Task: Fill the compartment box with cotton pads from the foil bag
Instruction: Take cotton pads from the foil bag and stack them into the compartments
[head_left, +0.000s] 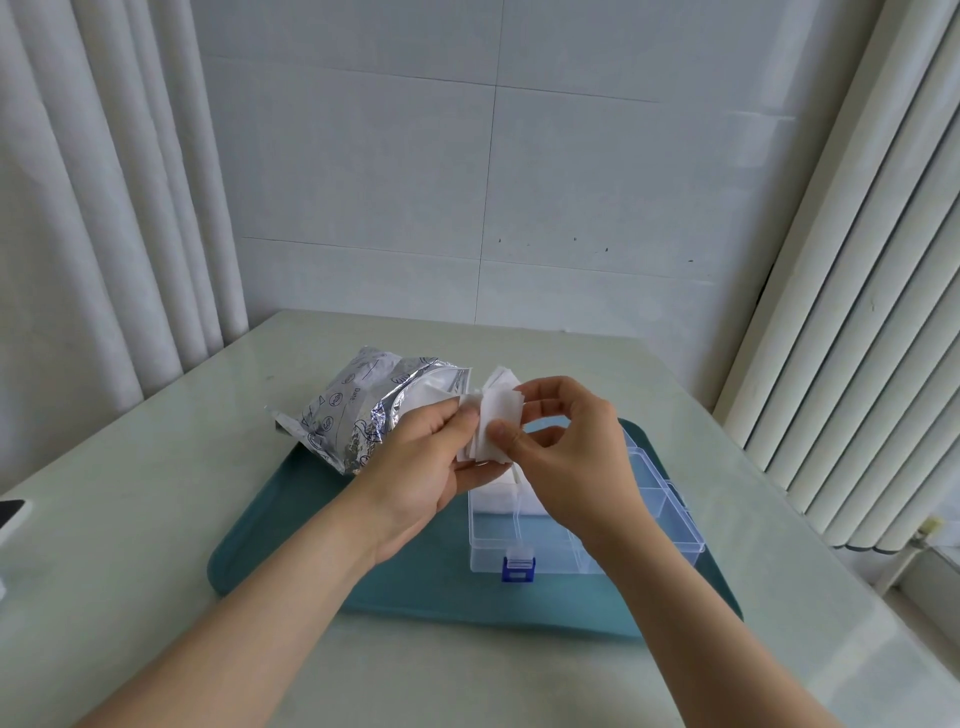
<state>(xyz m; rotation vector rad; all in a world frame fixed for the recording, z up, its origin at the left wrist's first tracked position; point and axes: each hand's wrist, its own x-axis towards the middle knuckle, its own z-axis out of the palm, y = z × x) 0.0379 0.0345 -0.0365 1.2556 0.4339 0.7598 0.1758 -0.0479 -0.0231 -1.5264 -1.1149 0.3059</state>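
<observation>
Head view, from the left edge across: a dark flat object (11, 513), perhaps a phone, lay on the pale table (156, 519), cut off by the frame. Further in, the foil bag (358, 415) lay on its side, half on the teal tray (291, 551), with its torn mouth facing right toward the hands. The one word that could be read on it was "Date"; the round printed symbols around it were too small to make out, and no brand name showed.

The left hand (431, 462) was just beside the bag's mouth, its thumb pressed on the left edge of a fanned stack of cotton pads (496, 423) and its fingers curled behind them. The right hand (571, 457) pinched the same stack from the other side, thumb in front and fingers over the top. So both hands were grasping the pads and neither was free. The stack stood roughly upright, long side up and down, with its sheets splayed rather than squared.

The relation that mattered was that the open compartment box (519, 558) sat on the tray directly below the pads and slightly toward the person, its blue latch (518, 569) facing the wearer. The back left compartment, right under the stack, had white pads in it (498, 492). The near compartments looked empty. The ones to the right were partly hidden by the right wrist. I judged the coming move to be short and downward, with both hands equally near, and the pads would probably need squaring to fit between the dividers.
</observation>
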